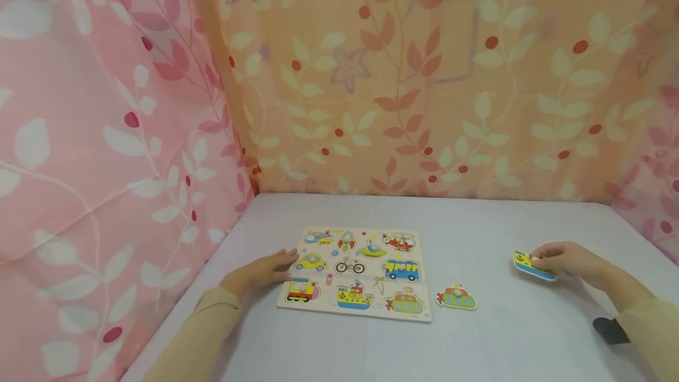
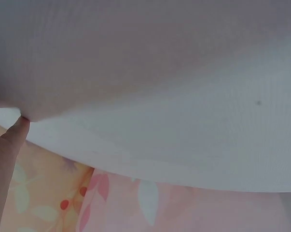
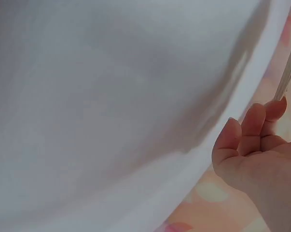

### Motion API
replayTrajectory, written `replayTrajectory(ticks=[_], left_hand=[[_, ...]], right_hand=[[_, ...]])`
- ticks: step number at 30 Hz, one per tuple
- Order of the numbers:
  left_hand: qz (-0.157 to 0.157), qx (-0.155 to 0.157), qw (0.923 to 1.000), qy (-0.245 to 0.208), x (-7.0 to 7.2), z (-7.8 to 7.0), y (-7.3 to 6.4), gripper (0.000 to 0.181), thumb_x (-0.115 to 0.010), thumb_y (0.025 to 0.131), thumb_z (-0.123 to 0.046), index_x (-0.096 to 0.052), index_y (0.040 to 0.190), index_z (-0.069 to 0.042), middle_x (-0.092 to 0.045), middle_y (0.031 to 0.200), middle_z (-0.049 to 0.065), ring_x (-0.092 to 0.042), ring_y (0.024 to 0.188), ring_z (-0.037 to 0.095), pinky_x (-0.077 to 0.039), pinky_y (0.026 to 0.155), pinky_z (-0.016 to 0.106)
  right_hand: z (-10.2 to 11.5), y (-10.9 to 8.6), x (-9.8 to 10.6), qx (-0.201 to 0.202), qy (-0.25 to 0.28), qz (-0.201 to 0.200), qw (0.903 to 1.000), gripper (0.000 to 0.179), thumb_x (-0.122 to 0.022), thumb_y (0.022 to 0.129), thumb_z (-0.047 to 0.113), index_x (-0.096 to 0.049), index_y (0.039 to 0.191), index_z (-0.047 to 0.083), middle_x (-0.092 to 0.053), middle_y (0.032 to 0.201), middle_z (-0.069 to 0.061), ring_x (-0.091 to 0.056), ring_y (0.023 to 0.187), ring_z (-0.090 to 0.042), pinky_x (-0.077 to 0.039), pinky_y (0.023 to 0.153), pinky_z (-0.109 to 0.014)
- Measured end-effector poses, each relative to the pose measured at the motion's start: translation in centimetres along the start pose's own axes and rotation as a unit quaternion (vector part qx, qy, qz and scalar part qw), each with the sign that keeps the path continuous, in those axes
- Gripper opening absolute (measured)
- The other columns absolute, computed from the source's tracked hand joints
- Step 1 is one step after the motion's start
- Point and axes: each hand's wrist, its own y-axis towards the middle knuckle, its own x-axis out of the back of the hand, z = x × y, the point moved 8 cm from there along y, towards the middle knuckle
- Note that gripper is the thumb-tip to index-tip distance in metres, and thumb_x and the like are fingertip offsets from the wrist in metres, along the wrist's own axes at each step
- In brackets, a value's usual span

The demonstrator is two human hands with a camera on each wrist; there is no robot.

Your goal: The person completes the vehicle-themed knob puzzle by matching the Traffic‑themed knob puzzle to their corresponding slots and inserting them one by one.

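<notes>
A wooden vehicle puzzle board (image 1: 371, 280) lies flat on the table, with knobbed pieces in several recesses. Its ship and submarine pictures at the front show no knobs. My left hand (image 1: 265, 269) rests at the board's left edge, fingers relaxed and pointing toward it. Far to the right, my right hand (image 1: 570, 259) pinches a yellow and blue ship puzzle piece (image 1: 525, 266), held tilted over the table. In the right wrist view, the piece's thin edge (image 3: 286, 72) shows beside the fingertips (image 3: 276, 107). A green submarine piece (image 1: 457, 298) lies just right of the board.
White cloth covers the table (image 1: 493, 234). Floral curtains (image 1: 339, 75) stand behind and at both sides. A black object (image 1: 610, 331) shows by the right wrist.
</notes>
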Motion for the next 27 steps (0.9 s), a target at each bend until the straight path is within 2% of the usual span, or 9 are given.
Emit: replayTrajectory(ticks=[5,10,12,16,18,23,27], left_hand=[[0.003,0.004,0.9999,-0.014,0.3,-0.1,-0.1,0.063,-0.065,0.092,-0.031,-0.042,0.148,-0.014,-0.027,0.158,0.011,-0.014,0.146,0.038,-0.013,0.113,0.060],[0.006,-0.011,0.9999,-0.012,0.5,-0.4,-0.1,0.064,-0.066,0.092,-0.029,-0.042,0.148,-0.011,-0.028,0.158,0.011,-0.014,0.145,0.038,-0.013,0.113,0.060],[0.006,-0.008,0.9999,-0.010,0.4,-0.4,0.0,0.064,-0.066,0.092,-0.029,-0.041,0.148,-0.012,-0.028,0.158,0.009,-0.015,0.145,0.038,-0.013,0.114,0.060],[0.008,0.026,0.9995,-0.017,0.1,0.1,0.3,0.065,-0.066,0.092,-0.031,-0.039,0.150,-0.017,-0.027,0.159,0.006,-0.014,0.146,0.035,-0.013,0.113,0.061],[0.006,0.029,0.9994,-0.017,0.1,0.2,0.3,0.064,-0.065,0.092,-0.031,-0.039,0.150,-0.017,-0.027,0.159,0.007,-0.014,0.146,0.035,-0.013,0.113,0.061],[0.004,0.005,0.9999,-0.015,0.2,-0.2,-0.1,0.063,-0.065,0.093,-0.028,-0.041,0.148,-0.011,-0.027,0.158,0.012,-0.015,0.145,0.038,-0.013,0.114,0.059],[-0.002,0.010,0.9998,-0.016,0.2,-0.1,-0.3,0.062,-0.066,0.092,-0.028,-0.043,0.148,-0.012,-0.027,0.157,0.014,-0.016,0.145,0.039,-0.014,0.113,0.060]], right_hand=[[2.7,-0.4,-0.5,0.017,0.008,-0.007,0.9998,0.056,-0.064,0.094,0.035,-0.056,0.126,-0.010,-0.053,0.124,-0.032,-0.048,0.106,-0.039,-0.045,0.084,-0.051],[5.0,-0.5,-1.2,0.015,0.019,-0.017,0.9996,0.054,-0.065,0.093,0.033,-0.058,0.123,-0.010,-0.056,0.121,-0.030,-0.050,0.106,-0.038,-0.044,0.085,-0.057],[5.7,-0.4,-1.6,0.009,0.025,-0.017,0.9995,0.054,-0.066,0.092,0.034,-0.058,0.123,-0.010,-0.057,0.120,-0.029,-0.050,0.106,-0.038,-0.044,0.086,-0.059],[7.4,0.0,-2.7,0.011,0.037,-0.015,0.9991,0.054,-0.068,0.091,0.035,-0.060,0.122,-0.008,-0.060,0.118,-0.025,-0.050,0.105,-0.036,-0.044,0.086,-0.059],[8.4,0.2,-3.3,0.018,0.046,-0.013,0.9987,0.051,-0.068,0.091,0.033,-0.061,0.121,-0.007,-0.061,0.116,-0.022,-0.050,0.105,-0.034,-0.044,0.086,-0.057],[10.3,0.4,-4.8,0.025,0.072,-0.006,0.9971,0.043,-0.069,0.090,0.028,-0.064,0.117,-0.005,-0.063,0.113,-0.016,-0.050,0.104,-0.032,-0.044,0.087,-0.054],[11.1,0.8,-5.3,0.019,0.081,-0.011,0.9965,0.042,-0.070,0.090,0.029,-0.065,0.116,-0.003,-0.061,0.115,-0.018,-0.048,0.106,-0.034,-0.043,0.089,-0.057]])
